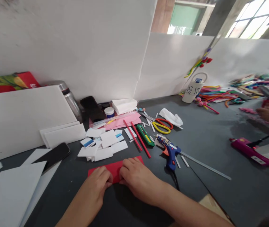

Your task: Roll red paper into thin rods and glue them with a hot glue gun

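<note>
A white panel [96,47] stood along the far edge of the dark surface [207,135]. Toward the near edge lay red paper [114,168], my left grip [98,178] and right grip [134,178] pinching its near side. I judged this a folding step, seemingly calling next for even pressure.

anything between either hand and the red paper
Nothing visible. The left hand and right hand both already touch the red paper. The white cards lie beyond its far edge, and the glue gun is off to the right.
</note>
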